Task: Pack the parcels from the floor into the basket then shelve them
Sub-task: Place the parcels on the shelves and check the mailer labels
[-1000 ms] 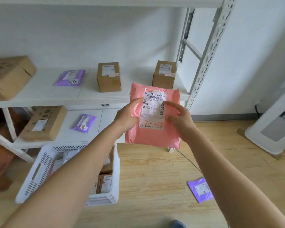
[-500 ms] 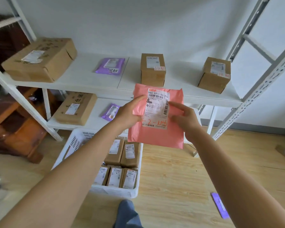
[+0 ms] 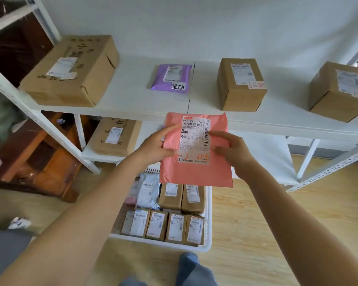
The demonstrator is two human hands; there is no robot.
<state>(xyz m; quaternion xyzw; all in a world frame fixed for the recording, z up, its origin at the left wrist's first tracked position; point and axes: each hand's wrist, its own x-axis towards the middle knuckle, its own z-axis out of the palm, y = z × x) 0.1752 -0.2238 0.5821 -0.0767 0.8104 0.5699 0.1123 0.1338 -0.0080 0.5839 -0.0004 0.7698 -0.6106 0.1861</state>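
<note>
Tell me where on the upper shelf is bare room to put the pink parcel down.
Three bare patches on the upper shelf: between the big box and the purple bag; between that bag and the middle box; between the middle box and the right box. The front edge is bare too. The basket below is crowded.

Both arms extended forward; left hand (image 3: 155,145) and right hand (image 3: 234,152) pinch pink parcel (image 3: 196,172) edges.
</note>
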